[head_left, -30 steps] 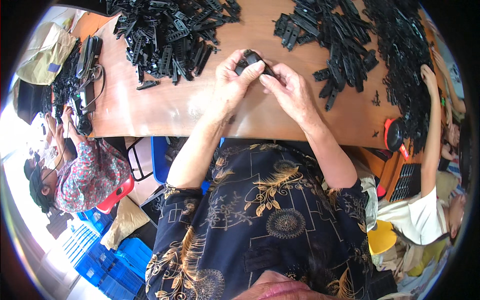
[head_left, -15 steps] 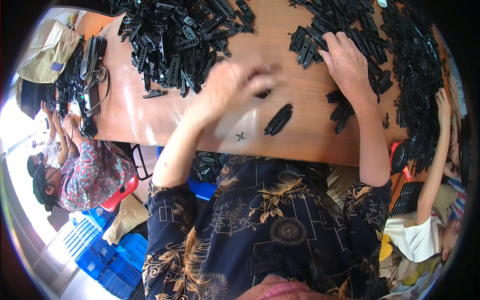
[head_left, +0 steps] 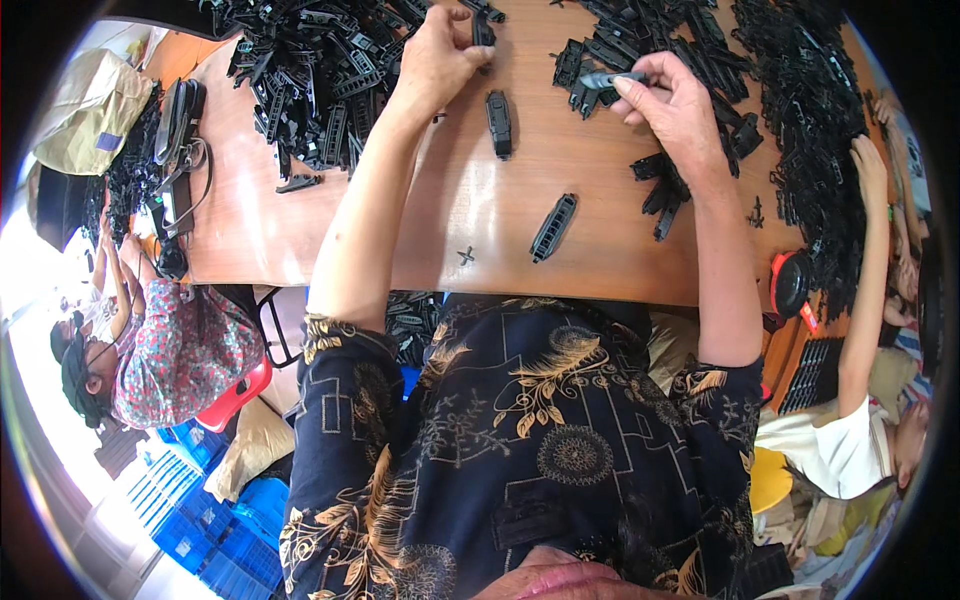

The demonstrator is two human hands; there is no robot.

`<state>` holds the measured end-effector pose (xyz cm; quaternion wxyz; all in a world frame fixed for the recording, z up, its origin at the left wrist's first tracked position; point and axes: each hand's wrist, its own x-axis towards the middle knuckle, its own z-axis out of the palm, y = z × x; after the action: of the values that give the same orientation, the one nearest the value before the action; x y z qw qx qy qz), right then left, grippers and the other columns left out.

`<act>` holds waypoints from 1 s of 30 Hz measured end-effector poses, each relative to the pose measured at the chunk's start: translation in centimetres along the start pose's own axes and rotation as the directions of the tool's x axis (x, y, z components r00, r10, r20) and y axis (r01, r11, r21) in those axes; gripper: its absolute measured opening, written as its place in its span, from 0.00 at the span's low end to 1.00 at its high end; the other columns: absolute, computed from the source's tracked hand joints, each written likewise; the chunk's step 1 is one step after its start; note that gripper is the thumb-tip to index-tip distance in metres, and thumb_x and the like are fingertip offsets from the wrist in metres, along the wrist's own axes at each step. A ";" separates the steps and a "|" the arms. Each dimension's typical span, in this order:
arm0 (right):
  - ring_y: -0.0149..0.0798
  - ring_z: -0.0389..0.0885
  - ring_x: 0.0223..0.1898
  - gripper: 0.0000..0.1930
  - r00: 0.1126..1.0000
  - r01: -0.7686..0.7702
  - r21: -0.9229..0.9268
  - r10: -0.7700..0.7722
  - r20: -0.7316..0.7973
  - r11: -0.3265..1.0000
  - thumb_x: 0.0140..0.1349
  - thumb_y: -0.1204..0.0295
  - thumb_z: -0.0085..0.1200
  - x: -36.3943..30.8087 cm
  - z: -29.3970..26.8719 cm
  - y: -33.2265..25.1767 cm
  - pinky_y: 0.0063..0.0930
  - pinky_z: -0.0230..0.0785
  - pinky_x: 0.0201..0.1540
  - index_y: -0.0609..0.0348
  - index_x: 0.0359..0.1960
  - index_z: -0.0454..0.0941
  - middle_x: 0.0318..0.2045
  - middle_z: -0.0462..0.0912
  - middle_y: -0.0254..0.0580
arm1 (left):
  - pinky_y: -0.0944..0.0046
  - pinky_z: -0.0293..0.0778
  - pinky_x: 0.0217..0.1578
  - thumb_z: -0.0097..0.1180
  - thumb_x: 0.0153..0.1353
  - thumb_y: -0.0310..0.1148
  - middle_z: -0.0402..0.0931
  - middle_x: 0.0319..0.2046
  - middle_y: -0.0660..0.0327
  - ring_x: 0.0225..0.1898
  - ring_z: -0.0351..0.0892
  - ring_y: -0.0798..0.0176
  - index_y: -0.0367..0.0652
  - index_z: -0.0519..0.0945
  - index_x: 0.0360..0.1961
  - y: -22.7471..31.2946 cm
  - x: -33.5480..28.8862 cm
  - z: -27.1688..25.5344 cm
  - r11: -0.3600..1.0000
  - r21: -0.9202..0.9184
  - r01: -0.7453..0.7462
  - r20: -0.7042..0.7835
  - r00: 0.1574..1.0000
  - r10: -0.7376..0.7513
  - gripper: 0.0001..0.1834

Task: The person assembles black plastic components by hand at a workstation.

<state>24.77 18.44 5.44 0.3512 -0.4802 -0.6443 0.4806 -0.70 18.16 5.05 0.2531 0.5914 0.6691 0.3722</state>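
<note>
My left hand point(head_left: 435, 60) is stretched to the far side of the table, its fingers pinched on a narrow black plastic part point(head_left: 483, 32) beside the large left heap. In my right hand point(head_left: 672, 112), thumb and fingers close on another black plastic part point(head_left: 608, 80), which sticks out leftward at the edge of the right heap. Two long black parts lie apart on the wood: a black clip-like piece point(head_left: 498, 125) just nearer than my left hand, and a slotted black piece point(head_left: 554, 228) closer to me.
A big heap of black parts point(head_left: 320, 90) spreads at the left, another heap point(head_left: 690, 45) at the right. Small cross-shaped bits point(head_left: 466, 256) lie near the table's front edge point(head_left: 600, 288). Co-workers sit at both sides; one forearm point(head_left: 868, 270) reaches in. A red-and-black round object point(head_left: 790, 283) sits right.
My left hand has moved away from me to the far side and pinches a part. My right hand has lifted a part from the right heap. A long piece now shows in mid-table.
</note>
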 end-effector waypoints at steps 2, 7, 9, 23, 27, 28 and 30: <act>0.29 0.82 0.29 0.12 0.999 -0.035 0.102 0.034 0.014 0.994 0.63 0.67 0.55 -1.1 1.1 -0.5 0.16 0.74 0.27 0.64 0.41 0.72 0.29 0.79 0.41 | 0.61 0.75 0.36 0.61 0.52 0.28 0.79 0.30 0.54 0.34 0.79 0.56 0.37 0.71 0.49 -0.4 -2.2 0.3 0.971 -0.239 0.030 0.039 0.999 -0.021 0.22; 0.32 0.83 0.27 0.15 0.999 -0.007 0.438 -0.013 0.044 0.899 0.67 0.65 0.49 -3.6 4.4 -0.7 0.17 0.76 0.26 0.63 0.48 0.71 0.29 0.81 0.44 | 0.72 0.75 0.35 0.64 0.50 0.18 0.78 0.33 0.60 0.33 0.78 0.70 0.32 0.67 0.56 0.9 -7.0 2.0 0.684 -0.717 0.138 0.144 0.988 -0.048 0.31; 0.33 0.83 0.27 0.18 0.997 -0.080 0.583 0.073 0.035 0.808 0.68 0.65 0.47 -4.5 5.6 -1.0 0.17 0.76 0.26 0.66 0.53 0.70 0.31 0.81 0.46 | 0.74 0.75 0.36 0.61 0.50 0.15 0.78 0.35 0.60 0.35 0.79 0.71 0.34 0.67 0.55 1.5 -8.3 2.8 0.620 -0.776 0.114 0.117 0.992 -0.036 0.30; 0.24 0.76 0.20 0.16 0.993 -0.017 0.620 0.086 -0.081 0.785 0.70 0.64 0.44 -7.9 8.2 -0.8 0.14 0.67 0.21 0.62 0.53 0.72 0.26 0.78 0.36 | 0.73 0.73 0.38 0.58 0.59 0.24 0.72 0.36 0.65 0.35 0.73 0.74 0.43 0.67 0.49 4.3 -11.6 4.5 0.482 -0.868 0.119 0.106 0.993 -0.053 0.18; 0.24 0.75 0.17 0.14 0.994 -0.055 0.636 0.104 -0.039 0.770 0.70 0.68 0.44 -8.2 9.1 -0.1 0.13 0.67 0.17 0.63 0.51 0.72 0.24 0.77 0.34 | 0.72 0.73 0.38 0.61 0.58 0.29 0.73 0.33 0.68 0.34 0.74 0.74 0.44 0.69 0.46 4.3 -11.9 4.4 0.439 -0.880 0.184 0.146 0.982 -0.119 0.18; 0.23 0.74 0.16 0.13 0.991 -0.079 0.640 0.131 -0.034 0.765 0.70 0.68 0.44 -8.2 9.3 -0.1 0.14 0.66 0.17 0.62 0.51 0.72 0.25 0.77 0.34 | 0.74 0.74 0.35 0.61 0.59 0.28 0.74 0.32 0.66 0.31 0.74 0.73 0.40 0.69 0.47 3.9 -11.9 4.4 0.446 -0.880 0.163 0.121 0.985 -0.122 0.18; 0.25 0.75 0.18 0.14 0.991 -0.085 0.556 0.126 -0.036 0.827 0.69 0.68 0.46 -8.4 9.1 -0.6 0.16 0.67 0.19 0.62 0.51 0.72 0.25 0.77 0.35 | 0.75 0.74 0.33 0.60 0.60 0.27 0.75 0.31 0.64 0.29 0.74 0.73 0.37 0.68 0.48 3.3 -11.9 4.5 0.452 -0.880 0.146 0.098 0.987 -0.128 0.18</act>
<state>18.77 7.79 3.41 0.4704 -0.4097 -0.4378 0.6474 6.85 7.47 3.80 0.5573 0.3225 0.4228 0.6377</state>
